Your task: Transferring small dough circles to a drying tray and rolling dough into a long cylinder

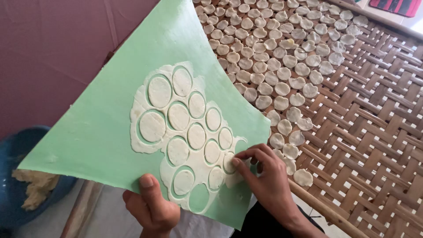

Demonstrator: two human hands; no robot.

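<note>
Dough discs [178, 116] on the green sheet [97, 128] — we peel them off one by one.
Our left hand [152, 207] grips the sheet edge at 6 o'clock, thumb on top; our right hand [264, 176] pinches one disc at 4 o'clock. Many discs already lie on the woven tray [374, 132] at 2 o'clock — about a dozen remain.

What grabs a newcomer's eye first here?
The big green sheet at centre-left, held up by the left hand, carries thin dough cut into rounds. The right hand pinches one round at its lower right edge. Behind, a woven bamboo tray holds rows of laid-out dough discs.
</note>
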